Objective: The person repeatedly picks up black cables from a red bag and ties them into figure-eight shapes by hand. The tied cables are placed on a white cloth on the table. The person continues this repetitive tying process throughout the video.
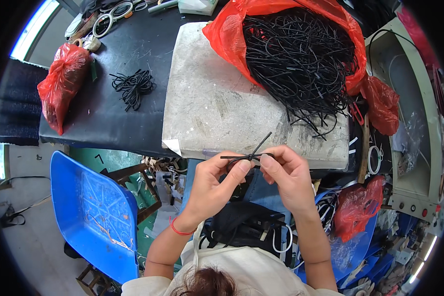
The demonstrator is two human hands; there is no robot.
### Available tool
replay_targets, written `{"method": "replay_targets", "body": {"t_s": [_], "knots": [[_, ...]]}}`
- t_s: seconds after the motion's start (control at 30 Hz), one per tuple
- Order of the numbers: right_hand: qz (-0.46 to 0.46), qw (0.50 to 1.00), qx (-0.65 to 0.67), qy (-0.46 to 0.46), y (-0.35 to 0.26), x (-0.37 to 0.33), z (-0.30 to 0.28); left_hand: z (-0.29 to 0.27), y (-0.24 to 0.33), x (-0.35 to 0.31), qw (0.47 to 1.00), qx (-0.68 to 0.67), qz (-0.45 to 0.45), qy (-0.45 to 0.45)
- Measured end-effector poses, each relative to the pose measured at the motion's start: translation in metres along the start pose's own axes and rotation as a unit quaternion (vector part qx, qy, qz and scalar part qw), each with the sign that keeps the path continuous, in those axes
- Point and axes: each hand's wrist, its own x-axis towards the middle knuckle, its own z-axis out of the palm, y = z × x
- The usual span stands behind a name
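Here, your left hand (213, 181) and right hand (292, 181), each closed to a pinch, hold one knotted black cord (252, 157) by the near edge of a pale slab (217, 113), largely bare at left; beyond, one cord bundle (133, 88) lies on the roomy desk (106, 123), one open red bag (227, 30) spilling uncountable black cords (301, 59).

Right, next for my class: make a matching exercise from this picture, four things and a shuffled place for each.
Things
1. thin black cord with a knotted-looking middle
2. small looped black cord bundle
3. large tangled black cord heap
4. blue plastic tub with ribbed base

Places
A. spilling from an open red plastic bag
B. lower left of the picture
C. between left hand and right hand
D. on the black tabletop

Pairs: 1-C, 2-D, 3-A, 4-B
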Motion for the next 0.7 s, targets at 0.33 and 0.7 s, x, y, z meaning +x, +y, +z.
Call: {"method": "replay_targets", "body": {"t_s": [0.33,0.7], "knots": [[-0.024,1.0,-0.001,-0.007,0.006,-0.005,0.014,0.015,0.008,0.008,0.969,-0.242,-0.016,0.052],[-0.085,0.994,-0.025,-0.061,-0.013,0.011,0.012,0.005,0.013,0.005,0.99,-0.125,-0.045,-0.047]]}}
